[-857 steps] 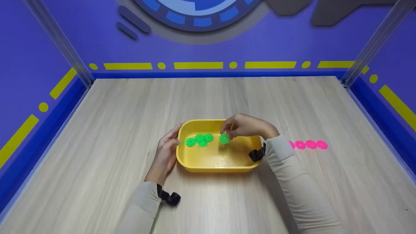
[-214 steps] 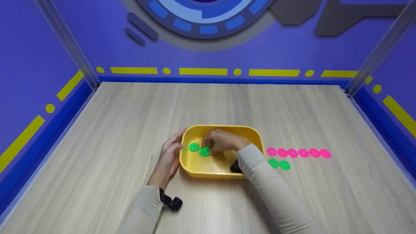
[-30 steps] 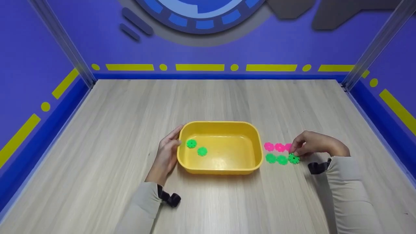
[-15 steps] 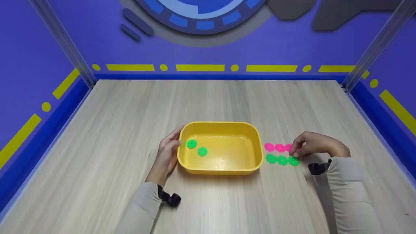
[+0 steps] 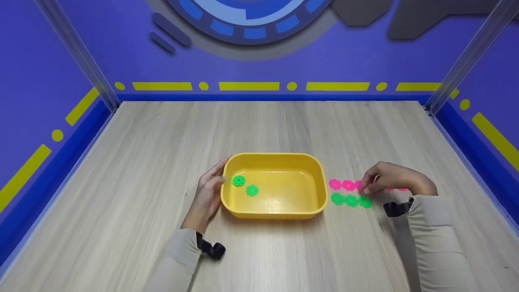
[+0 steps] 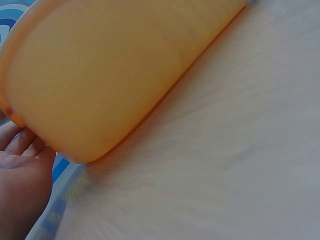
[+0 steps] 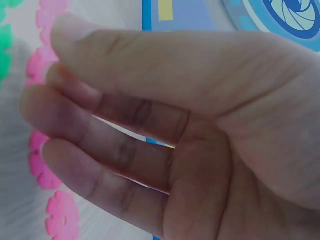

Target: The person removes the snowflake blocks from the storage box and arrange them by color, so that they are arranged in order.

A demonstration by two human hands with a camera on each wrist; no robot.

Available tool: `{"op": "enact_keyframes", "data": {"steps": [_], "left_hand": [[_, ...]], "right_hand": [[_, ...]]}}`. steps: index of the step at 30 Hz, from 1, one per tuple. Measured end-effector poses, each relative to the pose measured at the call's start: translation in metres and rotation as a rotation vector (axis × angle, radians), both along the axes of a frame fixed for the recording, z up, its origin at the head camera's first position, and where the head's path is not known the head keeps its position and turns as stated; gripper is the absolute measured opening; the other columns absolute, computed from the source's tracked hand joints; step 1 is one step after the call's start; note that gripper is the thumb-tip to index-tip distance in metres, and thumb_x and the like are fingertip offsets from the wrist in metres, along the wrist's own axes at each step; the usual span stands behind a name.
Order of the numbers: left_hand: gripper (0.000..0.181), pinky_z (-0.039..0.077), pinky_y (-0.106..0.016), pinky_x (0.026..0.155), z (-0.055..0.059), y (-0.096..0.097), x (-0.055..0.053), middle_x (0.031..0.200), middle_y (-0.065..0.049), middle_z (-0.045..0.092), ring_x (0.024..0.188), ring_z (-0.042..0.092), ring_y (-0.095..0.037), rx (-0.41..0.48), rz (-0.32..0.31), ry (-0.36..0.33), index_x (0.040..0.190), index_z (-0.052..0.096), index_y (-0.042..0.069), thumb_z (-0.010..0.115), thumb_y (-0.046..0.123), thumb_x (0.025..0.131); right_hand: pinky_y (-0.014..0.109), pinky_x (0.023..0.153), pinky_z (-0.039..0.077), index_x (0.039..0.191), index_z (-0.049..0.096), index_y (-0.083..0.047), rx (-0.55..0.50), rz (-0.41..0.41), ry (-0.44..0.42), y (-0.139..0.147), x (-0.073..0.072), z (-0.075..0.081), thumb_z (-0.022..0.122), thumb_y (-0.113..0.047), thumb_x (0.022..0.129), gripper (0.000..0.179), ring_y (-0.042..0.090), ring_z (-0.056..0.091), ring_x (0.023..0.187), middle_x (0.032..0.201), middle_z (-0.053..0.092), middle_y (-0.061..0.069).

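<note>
Though between purple walls (image 5: 121,52), pale tabletop (image 5: 259,129).

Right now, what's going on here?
A person's left hand grips the left end of a rectangular yellow plastic tub, which holds two flat green flower-shaped discs. The right hand, apparently holding nothing, is beside a row of three green flower-shaped discs on the pale wood-grain tabletop. Behind them, a row of pink flower-shaped discs is partly hidden by that hand.
</note>
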State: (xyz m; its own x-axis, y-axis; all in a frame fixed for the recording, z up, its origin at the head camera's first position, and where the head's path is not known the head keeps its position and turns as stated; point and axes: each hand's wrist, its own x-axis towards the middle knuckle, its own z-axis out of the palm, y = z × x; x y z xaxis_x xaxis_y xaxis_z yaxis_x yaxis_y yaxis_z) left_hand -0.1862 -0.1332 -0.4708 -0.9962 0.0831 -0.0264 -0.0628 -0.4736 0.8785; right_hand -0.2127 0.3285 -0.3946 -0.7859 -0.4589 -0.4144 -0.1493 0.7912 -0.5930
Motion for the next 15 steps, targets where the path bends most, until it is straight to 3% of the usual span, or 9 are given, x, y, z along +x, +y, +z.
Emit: {"op": "enact_keyframes", "data": {"steps": [9,15], "left_hand": [[0.064,0.029,-0.032,0.116,0.000,0.000,-0.001,0.155,-0.014,0.033,0.144,0.030,-0.022,0.006,0.005,-0.001,0.146,0.033,-0.003,0.040,-0.008,0.083],[0.064,0.029,-0.034,0.116,-0.001,-0.001,-0.001,0.156,-0.017,0.029,0.145,0.028,-0.025,-0.002,-0.016,0.003,0.147,0.030,-0.005,0.039,-0.009,0.084]], "right_hand": [[0.037,0.077,0.057,0.097,0.074,-0.008,0.007,-0.009,0.091,-0.019,-0.001,0.012,0.071,-0.020,0.085,0.018,0.017,0.064,0.082,0.089,0.073,0.002],[0.032,0.079,0.058,0.100,0.073,-0.007,-0.046,0.005,0.134,-0.032,-0.004,0.021,0.069,-0.017,0.086,0.017,0.022,0.065,0.085,0.092,0.072,0.002]]}}
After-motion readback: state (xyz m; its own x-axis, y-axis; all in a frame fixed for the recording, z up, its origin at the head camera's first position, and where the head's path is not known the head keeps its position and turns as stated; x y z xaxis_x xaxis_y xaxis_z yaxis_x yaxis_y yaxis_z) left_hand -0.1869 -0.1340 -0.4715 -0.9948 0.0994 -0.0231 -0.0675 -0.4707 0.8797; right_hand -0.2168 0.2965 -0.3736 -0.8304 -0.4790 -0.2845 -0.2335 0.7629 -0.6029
